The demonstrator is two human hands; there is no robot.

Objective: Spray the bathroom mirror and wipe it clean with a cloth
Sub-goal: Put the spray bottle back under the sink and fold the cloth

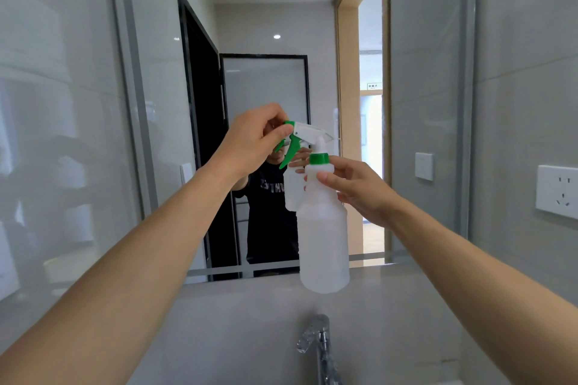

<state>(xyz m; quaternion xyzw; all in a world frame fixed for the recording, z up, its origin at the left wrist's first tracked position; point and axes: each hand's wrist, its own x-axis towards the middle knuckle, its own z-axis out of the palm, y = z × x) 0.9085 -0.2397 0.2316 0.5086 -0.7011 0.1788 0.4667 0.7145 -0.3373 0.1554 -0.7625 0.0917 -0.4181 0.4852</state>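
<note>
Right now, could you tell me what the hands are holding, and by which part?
Both hold the spray bottle: the right hand grips its shoulder below the green collar, the left hand pinches the nozzle tip.

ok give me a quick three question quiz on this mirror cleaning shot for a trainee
1. True or false: the spray bottle stands on the counter.
2. Which hand pinches the green nozzle tip? A) left hand B) right hand
3. Fill in: no ____ for wiping is in view.

Key:
1. False; it is held up in front of the mirror, above the tap.
2. A; the right hand has its grip on the bottle's shoulder below the green collar.
3. cloth
</note>
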